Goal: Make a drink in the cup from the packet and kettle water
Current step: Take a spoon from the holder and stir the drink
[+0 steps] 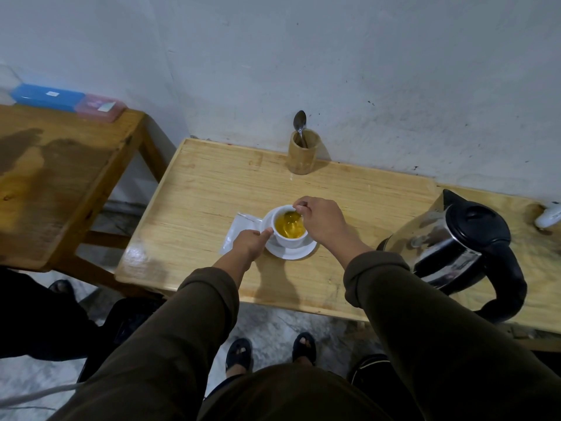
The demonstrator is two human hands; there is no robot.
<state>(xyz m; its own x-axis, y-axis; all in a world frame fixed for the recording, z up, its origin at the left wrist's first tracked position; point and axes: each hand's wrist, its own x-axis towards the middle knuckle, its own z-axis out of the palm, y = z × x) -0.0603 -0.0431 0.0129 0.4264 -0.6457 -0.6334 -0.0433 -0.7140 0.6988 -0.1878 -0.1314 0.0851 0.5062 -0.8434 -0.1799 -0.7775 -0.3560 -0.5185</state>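
A white cup [288, 240] of yellow liquid stands on a white saucer [296, 253] in the middle of the light wooden table [197, 192]. My right hand [321, 221] is over the cup, pinched on a spoon [290, 216] whose bowl is dipped in the liquid. My left hand [250, 243] grips the cup's left side, thumb against its wall. An opened white packet [239, 230] lies flat just left of the saucer, partly under my left hand. A steel kettle [455, 247] with a black lid and handle stands at the right.
A bamboo holder [302, 153] with one spoon [300, 124] stands at the table's back edge by the wall. A white object [549, 215] lies at the far right. A darker wooden table [60, 177] to the left holds blue [47, 97] and pink [100, 106] boxes.
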